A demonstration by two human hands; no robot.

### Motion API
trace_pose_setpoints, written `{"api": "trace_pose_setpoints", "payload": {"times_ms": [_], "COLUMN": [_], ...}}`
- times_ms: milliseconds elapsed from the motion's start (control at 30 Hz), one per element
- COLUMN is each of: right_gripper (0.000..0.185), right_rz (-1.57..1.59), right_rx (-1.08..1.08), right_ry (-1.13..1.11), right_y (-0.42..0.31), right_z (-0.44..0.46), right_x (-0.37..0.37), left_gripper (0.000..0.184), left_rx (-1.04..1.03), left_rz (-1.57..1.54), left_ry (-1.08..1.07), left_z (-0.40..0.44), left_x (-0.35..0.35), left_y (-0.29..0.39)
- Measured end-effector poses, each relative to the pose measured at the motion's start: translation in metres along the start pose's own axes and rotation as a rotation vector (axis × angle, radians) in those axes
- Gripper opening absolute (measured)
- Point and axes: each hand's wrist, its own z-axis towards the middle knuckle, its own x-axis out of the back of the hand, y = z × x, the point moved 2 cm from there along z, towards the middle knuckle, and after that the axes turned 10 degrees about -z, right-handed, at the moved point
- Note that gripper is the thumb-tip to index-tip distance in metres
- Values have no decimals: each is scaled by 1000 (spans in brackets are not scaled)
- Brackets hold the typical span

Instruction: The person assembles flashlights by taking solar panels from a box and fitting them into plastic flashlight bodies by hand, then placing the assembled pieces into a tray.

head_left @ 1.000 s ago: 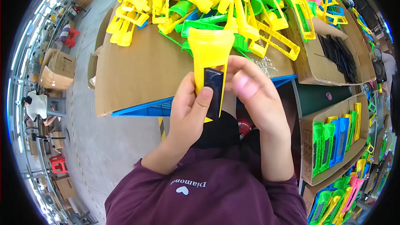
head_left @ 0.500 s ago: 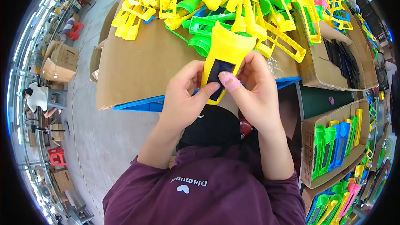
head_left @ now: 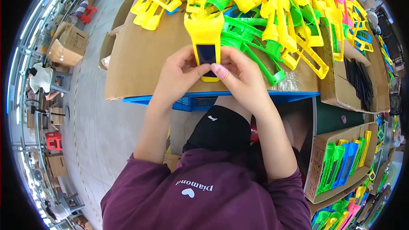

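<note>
Between my two hands is a yellow plastic housing (head_left: 203, 29) with a flared top, held upright above the cardboard-covered work surface. A dark rectangular panel (head_left: 206, 53) lies in its window. My left hand (head_left: 180, 70) grips the left edge, its thumb against the lower part of the panel. On the other side, my right hand (head_left: 240, 71) grips the right edge, and its thumb presses near the panel's bottom end. The fingers behind the housing are partly hidden. Just beyond my right hand lie green plastic housings (head_left: 251, 38).
A heap of yellow housings (head_left: 281, 21) with green, blue and pink ones covers the back. At right, a box (head_left: 341, 91) holds dark strips (head_left: 358, 81). Below it, another box (head_left: 317, 168) holds housings in a row. A person (head_left: 40, 79) sits far left.
My hands and the yellow housing have moved left and slightly up, and the housing has turned from tilted to nearly straight. The whole view has shifted a little. Both thumbs remain on the panel.
</note>
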Motion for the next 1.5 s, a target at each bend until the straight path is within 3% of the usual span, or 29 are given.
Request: {"api": "trace_pose_setpoints", "payload": {"times_ms": [67, 167, 267, 367, 667, 867, 967, 1000, 1200, 1500], "right_gripper": [19, 20, 24, 27, 29, 30, 30, 31, 33, 30], "right_rz": [-81, -206, -279, -404, -526, -590, -344, -389, -522, -360], "right_rx": [8, 85, 133, 194, 153, 212, 40, 129, 138, 129], "right_ry": [-104, -143, -151, -214, 97, 142, -162, -160, -1, 15], "right_y": [7, 4, 3, 9, 11, 12, 7, 7, 11, 4], "right_z": [-3, -4, 1, 3, -6, -6, 4, 6, -3, -2], "right_x": [0, 1, 1, 3, -18, -20, -4, -4, -13, -9], "left_gripper": [32, 32, 31, 29, 33, 33, 33, 33, 39, 50], "left_rx": [54, -28, 191, 82, 59, 53, 167, 173, 152, 163], "left_rz": [58, 365, 190, 224, 328, 369, 292, 268, 88, -92], "left_ry": [-61, -225, -196, -217, -222, -220, -269, -277, -265, -182], "left_z": [-4, -3, -2, -5, 0, 7, 9, 8, 10, 3], "left_x": [5, 10, 12, 13, 15, 18, 23, 24, 26, 19], "left_y": [4, 10, -2, -9, -8, -13, -13, -14, -18, -8]}}
